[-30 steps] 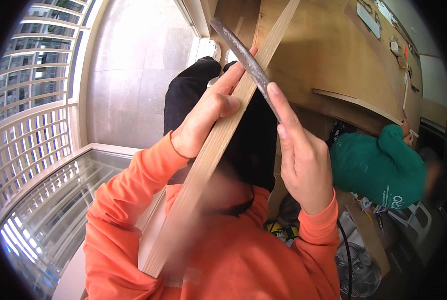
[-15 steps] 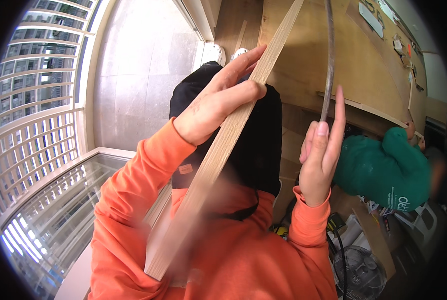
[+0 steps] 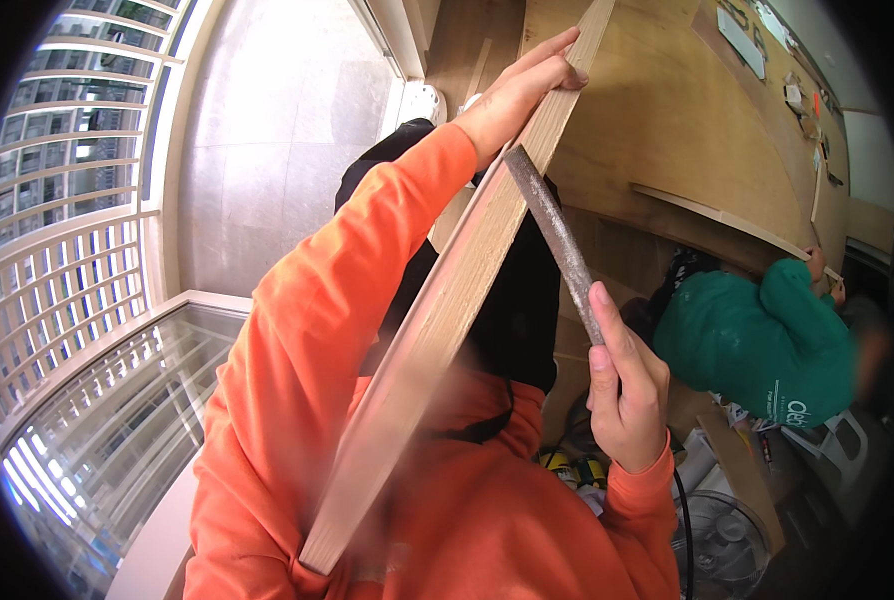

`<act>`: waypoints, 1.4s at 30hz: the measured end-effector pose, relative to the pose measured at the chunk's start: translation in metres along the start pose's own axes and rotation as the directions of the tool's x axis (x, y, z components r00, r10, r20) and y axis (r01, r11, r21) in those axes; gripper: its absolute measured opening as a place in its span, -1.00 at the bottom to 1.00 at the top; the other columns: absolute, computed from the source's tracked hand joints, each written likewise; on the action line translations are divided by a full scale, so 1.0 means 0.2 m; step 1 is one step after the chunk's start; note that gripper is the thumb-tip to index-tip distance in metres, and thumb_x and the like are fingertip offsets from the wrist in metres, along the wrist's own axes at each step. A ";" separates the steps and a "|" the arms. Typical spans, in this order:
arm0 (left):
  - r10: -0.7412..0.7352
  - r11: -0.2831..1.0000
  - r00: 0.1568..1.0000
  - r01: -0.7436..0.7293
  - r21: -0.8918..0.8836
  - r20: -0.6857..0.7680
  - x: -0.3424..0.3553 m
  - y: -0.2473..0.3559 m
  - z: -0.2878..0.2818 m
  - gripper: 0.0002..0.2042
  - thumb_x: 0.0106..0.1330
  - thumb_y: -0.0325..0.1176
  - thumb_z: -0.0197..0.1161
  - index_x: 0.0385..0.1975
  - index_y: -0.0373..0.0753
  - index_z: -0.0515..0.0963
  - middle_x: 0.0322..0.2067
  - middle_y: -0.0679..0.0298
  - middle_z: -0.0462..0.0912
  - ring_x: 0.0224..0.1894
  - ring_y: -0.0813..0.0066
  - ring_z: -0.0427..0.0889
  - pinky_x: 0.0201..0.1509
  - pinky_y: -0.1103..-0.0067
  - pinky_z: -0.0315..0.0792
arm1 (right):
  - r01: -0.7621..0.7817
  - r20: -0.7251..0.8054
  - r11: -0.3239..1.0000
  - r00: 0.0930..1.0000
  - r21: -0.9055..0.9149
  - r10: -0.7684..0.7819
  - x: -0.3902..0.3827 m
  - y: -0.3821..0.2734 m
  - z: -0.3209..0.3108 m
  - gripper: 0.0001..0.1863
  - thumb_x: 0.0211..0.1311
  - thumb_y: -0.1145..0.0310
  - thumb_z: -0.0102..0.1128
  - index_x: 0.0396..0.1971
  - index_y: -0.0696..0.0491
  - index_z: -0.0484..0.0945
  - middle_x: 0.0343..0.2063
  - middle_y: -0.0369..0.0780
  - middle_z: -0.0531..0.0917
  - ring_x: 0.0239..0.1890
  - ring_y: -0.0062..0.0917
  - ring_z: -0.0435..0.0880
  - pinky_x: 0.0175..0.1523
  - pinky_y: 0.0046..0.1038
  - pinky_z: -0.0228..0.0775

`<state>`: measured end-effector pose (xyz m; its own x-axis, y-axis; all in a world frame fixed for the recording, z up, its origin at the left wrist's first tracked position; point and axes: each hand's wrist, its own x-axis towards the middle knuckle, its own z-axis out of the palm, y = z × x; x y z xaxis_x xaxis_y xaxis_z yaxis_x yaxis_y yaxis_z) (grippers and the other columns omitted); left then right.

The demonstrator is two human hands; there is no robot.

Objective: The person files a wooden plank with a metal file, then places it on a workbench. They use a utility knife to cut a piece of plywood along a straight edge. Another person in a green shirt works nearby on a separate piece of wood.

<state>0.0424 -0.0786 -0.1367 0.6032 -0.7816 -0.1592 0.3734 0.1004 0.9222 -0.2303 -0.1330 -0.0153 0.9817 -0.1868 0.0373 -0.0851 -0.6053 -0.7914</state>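
My left hand (image 3: pixel 522 95) grips a long, narrow light-wood board (image 3: pixel 477 280) near its upper end. The board runs diagonally down across my body toward the bottom of the picture, where part of it looks hazy. My right hand (image 3: pixel 622 385), below and right of it, holds a long, dark grey bar like a file or rasp (image 3: pixel 557 230) by its near end, with the index finger extended along it. The bar's far end lies at the board's edge, just below my left hand.
A large plywood worktop (image 3: pixel 667 100) with small items fills the upper right. A person in green (image 3: pixel 747 340) crouches at its edge. Beneath are a fan (image 3: pixel 717 540), a cord and a white stool (image 3: pixel 832 450). At left are window bars (image 3: pixel 82 150) and glass railing (image 3: pixel 127 400).
My left hand has slid up the board. The bar swung away from the board and upright, and is now back against it, tilted. My right hand is lower.
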 end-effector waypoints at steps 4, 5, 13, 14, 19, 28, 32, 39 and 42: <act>0.077 0.997 0.997 -0.077 0.010 0.015 0.05 -0.06 0.01 -0.24 0.23 -0.04 0.07 0.47 -0.21 0.20 0.27 0.14 0.46 0.30 0.33 0.38 0.43 0.47 0.10 | -0.043 0.099 0.998 0.994 -0.053 0.048 0.02 -0.06 -0.08 -0.43 0.29 0.66 0.04 0.33 0.09 0.42 -0.35 -0.10 0.67 -0.53 -0.41 0.54 -0.39 -0.38 0.45; 0.088 0.996 0.996 -0.088 -0.008 -0.005 0.05 -0.07 0.01 -0.24 0.23 -0.05 0.07 0.46 -0.21 0.21 0.24 0.13 0.49 0.29 0.32 0.40 0.43 0.47 0.10 | -0.002 0.102 0.999 0.995 -0.054 0.007 0.04 -0.07 -0.09 -0.42 0.29 0.66 0.03 0.33 0.08 0.42 -0.34 -0.10 0.67 -0.53 -0.40 0.54 -0.39 -0.38 0.44; 0.141 0.990 0.990 -0.141 0.008 -0.023 0.09 -0.10 -0.02 -0.26 0.21 -0.09 0.06 0.45 -0.19 0.23 0.18 0.10 0.53 0.24 0.31 0.44 0.39 0.49 0.15 | 0.042 0.118 0.987 0.993 -0.156 -0.023 0.20 -0.09 -0.05 -0.38 0.24 0.70 0.03 0.34 0.05 0.42 -0.31 -0.08 0.69 -0.54 -0.35 0.55 -0.38 -0.36 0.45; 0.156 0.988 0.988 -0.156 0.009 -0.016 0.10 -0.10 -0.02 -0.26 0.21 -0.09 0.06 0.45 -0.18 0.23 0.19 0.10 0.52 0.23 0.31 0.44 0.38 0.50 0.16 | 0.104 0.106 0.988 0.990 -0.117 -0.091 0.21 -0.10 -0.05 -0.37 0.23 0.71 0.03 0.34 0.04 0.42 -0.31 -0.09 0.69 -0.54 -0.35 0.55 -0.38 -0.36 0.46; 0.130 0.989 0.991 -0.132 -0.065 -0.037 0.13 -0.16 -0.03 -0.27 0.20 -0.08 0.09 0.45 -0.15 0.26 0.21 0.08 0.50 0.21 0.30 0.45 0.36 0.49 0.19 | 0.196 0.079 0.977 0.979 -0.079 -0.190 0.22 -0.12 -0.05 -0.36 0.23 0.72 0.02 0.34 0.03 0.42 -0.29 -0.08 0.70 -0.54 -0.34 0.56 -0.38 -0.37 0.46; 0.186 0.977 0.982 -0.187 -0.105 -0.013 0.18 -0.22 -0.04 -0.45 0.24 -0.10 0.09 0.21 -0.23 0.47 0.37 0.06 0.33 0.26 0.30 0.44 0.41 0.48 0.16 | 0.211 0.011 0.976 0.977 -0.051 -0.211 0.22 -0.11 0.02 -0.43 0.33 0.70 -0.03 0.35 0.11 0.38 -0.05 -0.03 0.69 -0.44 -0.27 0.62 -0.25 -0.37 0.50; 0.265 0.964 0.964 -0.265 -0.007 0.004 0.18 -0.22 -0.06 -0.39 0.25 -0.06 0.04 0.30 -0.22 0.42 0.30 0.09 0.43 0.29 0.27 0.41 0.41 0.48 0.15 | 0.037 0.075 0.994 0.997 -0.102 -0.030 0.31 -0.08 0.06 -0.41 0.31 0.71 -0.02 0.36 0.10 0.36 -0.02 -0.03 0.68 -0.36 -0.25 0.67 -0.19 -0.36 0.52; 0.207 0.976 0.978 -0.205 -0.068 0.026 0.17 -0.20 -0.07 -0.60 0.34 -0.15 0.03 0.05 -0.25 0.54 0.46 0.09 0.20 0.37 0.22 0.33 0.44 0.46 0.13 | 0.141 0.018 0.988 0.990 -0.067 -0.140 0.28 -0.12 0.08 -0.37 0.28 0.73 -0.01 0.37 0.04 0.37 -0.06 -0.02 0.69 -0.27 -0.20 0.73 -0.14 -0.30 0.55; 0.351 0.934 0.936 -0.351 0.063 0.018 0.14 -0.18 -0.05 -0.56 0.31 -0.14 0.06 0.10 -0.25 0.53 0.42 0.07 0.27 0.38 0.22 0.32 0.45 0.45 0.11 | 0.091 0.012 0.994 0.996 -0.058 -0.090 0.31 -0.09 0.10 -0.40 0.31 0.71 -0.02 0.36 0.05 0.37 -0.10 -0.01 0.70 -0.32 -0.22 0.71 -0.18 -0.31 0.54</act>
<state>0.0530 -0.0971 -0.1786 0.6833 -0.7075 0.1806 0.0927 0.3294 0.9396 -0.1642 -0.1170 -0.0110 0.9874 -0.1220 0.1009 -0.0055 -0.6637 -0.7480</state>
